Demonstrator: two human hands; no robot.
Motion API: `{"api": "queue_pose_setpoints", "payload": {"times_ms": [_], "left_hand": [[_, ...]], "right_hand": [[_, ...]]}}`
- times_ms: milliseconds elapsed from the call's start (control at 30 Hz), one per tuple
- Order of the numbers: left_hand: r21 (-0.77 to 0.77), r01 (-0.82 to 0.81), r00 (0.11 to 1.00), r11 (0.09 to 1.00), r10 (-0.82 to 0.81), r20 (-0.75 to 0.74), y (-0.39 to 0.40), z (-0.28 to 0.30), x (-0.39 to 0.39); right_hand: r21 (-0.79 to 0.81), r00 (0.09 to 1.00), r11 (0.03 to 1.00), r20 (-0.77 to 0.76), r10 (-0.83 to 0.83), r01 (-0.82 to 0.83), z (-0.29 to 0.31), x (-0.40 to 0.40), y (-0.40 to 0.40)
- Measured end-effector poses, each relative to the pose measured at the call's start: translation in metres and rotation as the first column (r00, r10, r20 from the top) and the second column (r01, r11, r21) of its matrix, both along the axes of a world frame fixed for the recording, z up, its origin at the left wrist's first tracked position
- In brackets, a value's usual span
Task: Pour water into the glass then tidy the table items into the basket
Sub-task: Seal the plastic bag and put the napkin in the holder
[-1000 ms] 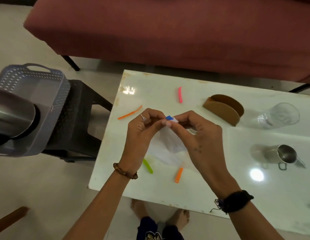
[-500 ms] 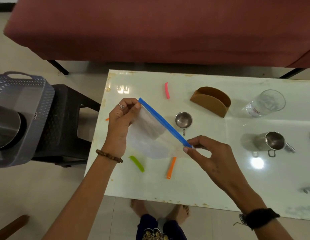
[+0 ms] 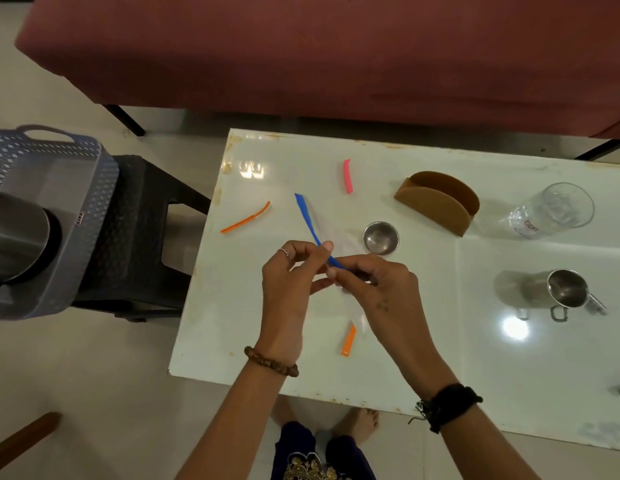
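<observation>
Clear bag (image 3: 339,237) with blue zip strip pinched above white table (image 3: 440,358) by left hand (image 3: 288,282) and right hand (image 3: 381,289), fingers closed on it, glass (image 3: 554,211) lying far right, basket (image 3: 59,188) set on stool at left.

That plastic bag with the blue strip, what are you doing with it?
Both hands hold the clear zip bag above the white table: the left hand and right hand each pinch its blue strip. Coloured sticks, a small steel bowl, a steel mug, a brown holder and a glass lying on its side remain on the table. The grey basket waits on a stool to the left.
</observation>
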State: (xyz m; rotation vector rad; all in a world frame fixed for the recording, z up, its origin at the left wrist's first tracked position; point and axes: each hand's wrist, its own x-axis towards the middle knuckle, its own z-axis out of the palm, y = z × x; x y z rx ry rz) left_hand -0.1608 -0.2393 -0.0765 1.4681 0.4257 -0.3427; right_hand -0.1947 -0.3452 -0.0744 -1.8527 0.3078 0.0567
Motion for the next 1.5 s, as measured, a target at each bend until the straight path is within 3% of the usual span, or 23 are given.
{"api": "queue_pose_setpoints", "payload": {"times_ms": [167, 400, 567, 733, 800, 867, 967, 1033, 1100, 1233, 1300, 1400, 1500], "left_hand": [[-0.163, -0.038, 0.997, 0.986, 0.027, -0.069, 0.008, -0.002, -0.001], [-0.239, -0.069, 0.994, 0.969, 0.046, -0.1, 0.015, -0.005, -0.003], [-0.254, -0.066, 0.996, 0.965, 0.049, -0.074, 0.019, -0.007, -0.002], [-0.125, -0.074, 0.997, 0.989, 0.07, -0.035, 0.019, -0.008, -0.002], [-0.083, -0.095, 0.995, 0.992, 0.094, -0.014, 0.018, -0.008, -0.002], [-0.033, -0.118, 0.993, 0.992, 0.118, 0.007, 0.017, -0.007, -0.001], [0.027, -0.116, 0.991, 0.993, 0.114, 0.071, 0.017, -0.006, -0.001], [0.076, -0.084, 0.988, 0.994, 0.074, 0.136, 0.015, -0.005, -0.003], [0.116, -0.034, 0.981, 0.993, 0.011, 0.191, 0.012, -0.004, -0.005], [0.191, 0.097, 0.941, 0.977, -0.152, 0.301, 0.012, -0.003, -0.005], [0.195, 0.123, 0.93, 0.973, -0.182, 0.321, 0.014, -0.006, -0.003], [0.047, -0.058, 0.969, 0.997, 0.045, 0.243, 0.022, -0.022, 0.001], [-0.022, -0.272, 0.961, 0.962, 0.27, -0.06, 0.04, -0.047, 0.005]], "right_hand": [[0.286, 0.988, 0.952, -0.141, -0.07, 0.109, 0.004, 0.004, 0.004], [0.49, 0.962, 0.865, -0.272, 0.036, 0.106, 0.003, 0.009, 0.005], [0.573, 0.955, 0.813, -0.287, 0.081, 0.103, 0.0, 0.011, 0.004], [0.558, 0.958, 0.817, -0.286, 0.026, 0.144, 0.0, 0.01, 0.004], [0.389, 0.978, 0.914, -0.202, -0.041, 0.119, 0.001, 0.008, 0.005], [0.013, 0.997, 0.998, -0.052, -0.063, 0.064, 0.001, 0.006, 0.002], [-0.435, 1.0, 0.901, 0.018, 0.016, -0.006, 0.003, 0.005, 0.0], [-0.567, 1.0, 0.823, -0.011, 0.026, -0.027, 0.003, 0.005, 0.001], [-0.592, 0.997, 0.803, -0.068, 0.028, -0.063, 0.003, 0.008, 0.004], [-0.36, 0.989, 0.929, -0.14, 0.04, -0.089, -0.004, 0.022, 0.002], [-0.342, 0.991, 0.937, -0.128, 0.028, -0.071, -0.008, 0.027, -0.001], [-0.164, 0.988, 0.986, -0.149, -0.03, 0.005, -0.012, 0.029, -0.003], [0.296, 0.976, 0.946, -0.206, -0.073, 0.133, -0.005, 0.024, -0.005]]}}
